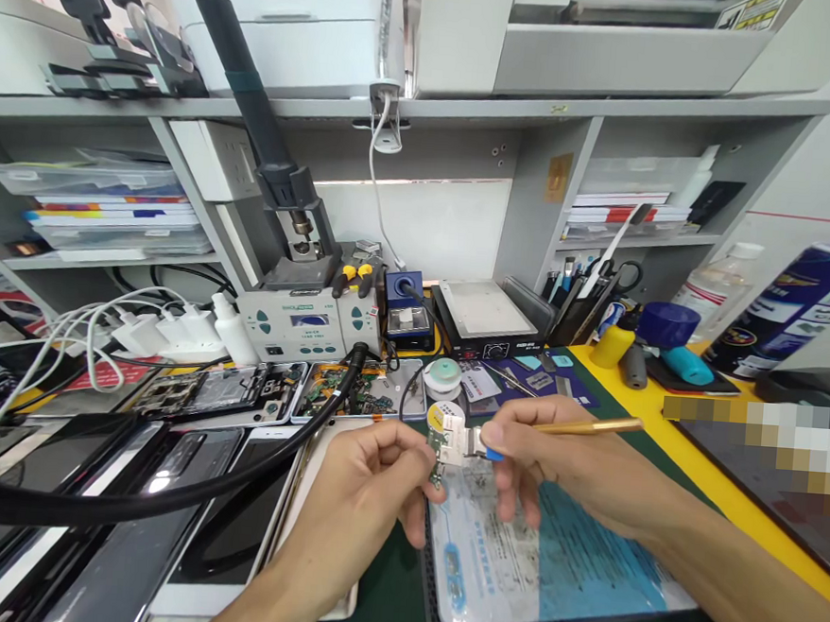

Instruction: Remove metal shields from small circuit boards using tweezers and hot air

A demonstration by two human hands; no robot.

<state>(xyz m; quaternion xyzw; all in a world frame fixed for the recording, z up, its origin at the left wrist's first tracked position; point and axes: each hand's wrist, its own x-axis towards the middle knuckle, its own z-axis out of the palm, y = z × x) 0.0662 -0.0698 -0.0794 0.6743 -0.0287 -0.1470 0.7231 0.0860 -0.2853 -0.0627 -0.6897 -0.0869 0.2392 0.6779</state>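
My left hand (381, 479) pinches a small green circuit board (438, 442) between thumb and fingers. Against that board sits a small white block (455, 439) with a silver metal end; whether the two are joined or just touching I cannot tell. My right hand (554, 453) is closed around a slim gold-coloured handle (592, 427) that points off to the right. A blue tip (494, 454) shows at its fingertips, beside the silver part. Both hands are raised over a blue and white printed mat (512, 545), with their fingertips close together.
Several phones (231, 507) lie at left, crossed by a thick black hose (253, 480). Behind stand a grey rework station (307, 327), a flat heating plate (482, 308) and a solder reel (443, 376). At right are a pen holder (582, 304) and a spray can (785, 308).
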